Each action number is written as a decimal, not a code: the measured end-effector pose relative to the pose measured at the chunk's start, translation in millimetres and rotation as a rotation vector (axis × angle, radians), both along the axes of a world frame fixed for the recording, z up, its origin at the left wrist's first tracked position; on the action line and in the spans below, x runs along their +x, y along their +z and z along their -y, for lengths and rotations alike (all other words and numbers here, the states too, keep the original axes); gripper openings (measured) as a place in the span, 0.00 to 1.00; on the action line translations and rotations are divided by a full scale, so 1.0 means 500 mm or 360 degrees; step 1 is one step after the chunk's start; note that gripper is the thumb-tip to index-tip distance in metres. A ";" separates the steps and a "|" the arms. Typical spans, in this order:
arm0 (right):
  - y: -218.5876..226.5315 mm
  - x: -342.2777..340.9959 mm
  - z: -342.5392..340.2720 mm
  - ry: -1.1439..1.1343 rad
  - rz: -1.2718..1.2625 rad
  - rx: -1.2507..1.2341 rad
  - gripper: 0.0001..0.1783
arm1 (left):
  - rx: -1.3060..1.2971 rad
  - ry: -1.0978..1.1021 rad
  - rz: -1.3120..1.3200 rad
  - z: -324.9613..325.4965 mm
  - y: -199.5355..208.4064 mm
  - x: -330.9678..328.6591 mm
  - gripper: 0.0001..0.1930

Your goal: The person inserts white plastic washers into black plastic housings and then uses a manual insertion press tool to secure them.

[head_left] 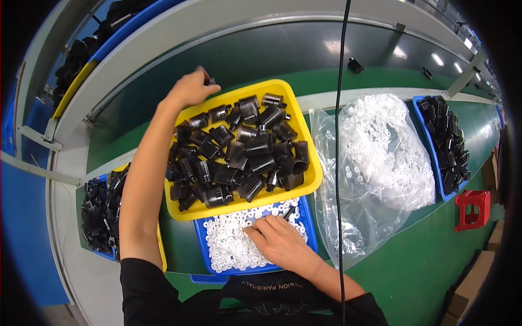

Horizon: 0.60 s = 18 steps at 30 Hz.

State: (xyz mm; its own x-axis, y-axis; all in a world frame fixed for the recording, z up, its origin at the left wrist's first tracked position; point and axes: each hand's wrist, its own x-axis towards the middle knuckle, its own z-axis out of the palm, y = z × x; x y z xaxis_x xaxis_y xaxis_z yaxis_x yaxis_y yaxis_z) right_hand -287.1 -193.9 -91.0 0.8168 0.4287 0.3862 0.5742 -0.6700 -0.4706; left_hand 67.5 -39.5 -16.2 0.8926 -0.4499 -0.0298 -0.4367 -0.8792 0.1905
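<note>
My left hand (191,88) is stretched out past the far left corner of a yellow tray (300,98). Its fingers are closed around a small dark plastic part (209,81), partly hidden and blurred. Many black cup-shaped plastic fittings (260,144), each with a narrow neck, are heaped in that tray. Nearer to me a blue tray (311,228) holds loose white washers (228,239). My right hand (278,242) rests with bent fingers among the washers. A slim black stick-like tool (290,212) pokes out beyond its knuckles; whether the fingertips pinch a washer is hidden.
A clear plastic bag (375,157) of white washers lies to the right. Beyond it stands a blue bin (432,146) of black parts. More bins (98,217) sit left. A dark conveyor (304,49) with stray fittings runs behind. A black cable (340,136) hangs down in front.
</note>
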 end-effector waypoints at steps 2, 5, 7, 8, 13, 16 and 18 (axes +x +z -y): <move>-0.006 -0.003 0.007 -0.0022 -0.0021 0.0063 0.12 | 0.0118 -0.0027 -0.0189 0.011 -0.043 0.046 0.31; -0.004 -0.007 0.010 -0.0038 -0.0017 0.0038 0.09 | 0.0136 -0.0037 -0.0304 0.013 -0.082 0.078 0.33; -0.009 -0.008 0.007 -0.0080 -0.0017 0.0025 0.08 | 0.0081 0.0007 -0.0329 0.022 -0.087 0.067 0.32; -0.012 -0.007 0.006 -0.0091 -0.0004 0.0022 0.08 | 0.0053 0.0022 -0.0340 0.024 -0.087 0.066 0.31; -0.004 -0.009 0.001 0.0029 -0.0056 -0.0063 0.10 | -0.0079 -0.0052 -0.0102 -0.001 -0.062 0.037 0.26; -0.010 -0.008 0.009 -0.0008 -0.0060 -0.0033 0.10 | -0.0088 -0.0165 0.0087 0.024 -0.002 -0.028 0.23; -0.010 -0.005 0.005 -0.0030 -0.0043 -0.0011 0.12 | -0.0141 -0.0260 -0.0422 0.021 0.022 -0.078 0.20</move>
